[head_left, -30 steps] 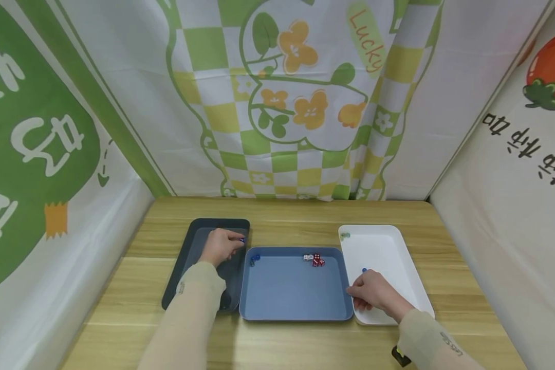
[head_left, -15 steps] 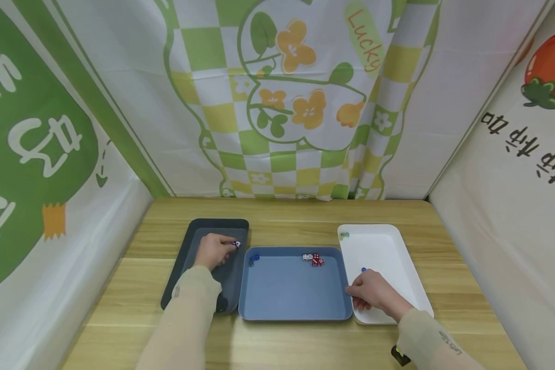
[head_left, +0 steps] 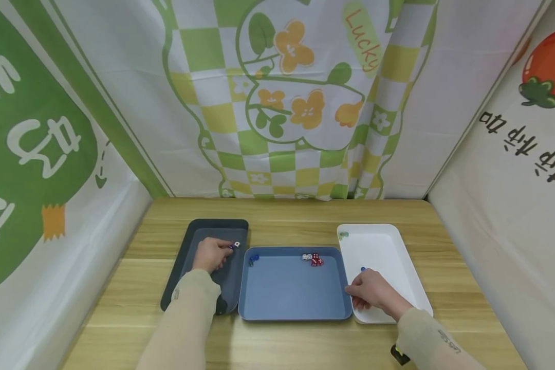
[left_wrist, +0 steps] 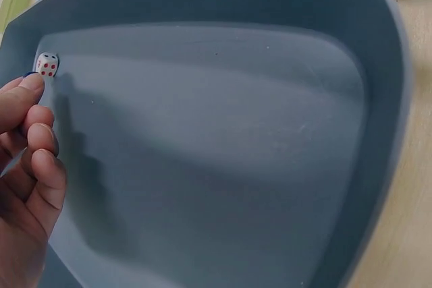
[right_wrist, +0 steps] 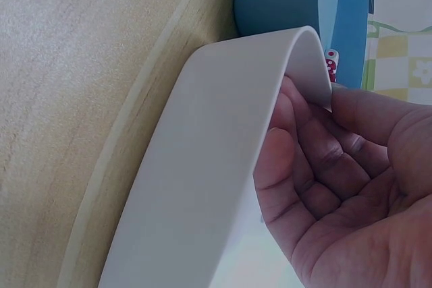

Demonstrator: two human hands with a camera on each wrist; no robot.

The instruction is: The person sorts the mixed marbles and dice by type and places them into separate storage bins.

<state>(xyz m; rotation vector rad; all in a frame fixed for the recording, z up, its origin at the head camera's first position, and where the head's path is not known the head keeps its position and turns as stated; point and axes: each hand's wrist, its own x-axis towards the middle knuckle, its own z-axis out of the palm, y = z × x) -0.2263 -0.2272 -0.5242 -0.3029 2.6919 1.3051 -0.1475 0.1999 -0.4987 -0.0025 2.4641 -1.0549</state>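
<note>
In the head view my left hand (head_left: 210,254) is over the dark tray (head_left: 172,288), pinching a small dark blue piece (head_left: 231,246) between thumb and forefinger. Only a sliver of that piece shows, so its kind is unclear. Right beside the fingertips, a white die (left_wrist: 47,64) with red and dark dots lies near the dark tray's wall. My right hand (head_left: 374,290) grips the left rim of the white tray (head_left: 409,262), thumb outside and fingers curled inside, as the right wrist view shows. A small blue piece (head_left: 363,269) sits just beyond that hand.
Between the other two stands a blue tray (head_left: 296,298). It holds small blue pieces (head_left: 255,257), white dice (head_left: 307,257) and red dice (head_left: 317,261) along its far side. Pale green pieces (head_left: 344,235) lie in the white tray's far corner. A black-yellow object (head_left: 400,354) is by the right sleeve.
My left hand has shifted left and slightly toward me from the dark tray's right edge. The white die has come into view at its fingertips. The right hand keeps its hold.
</note>
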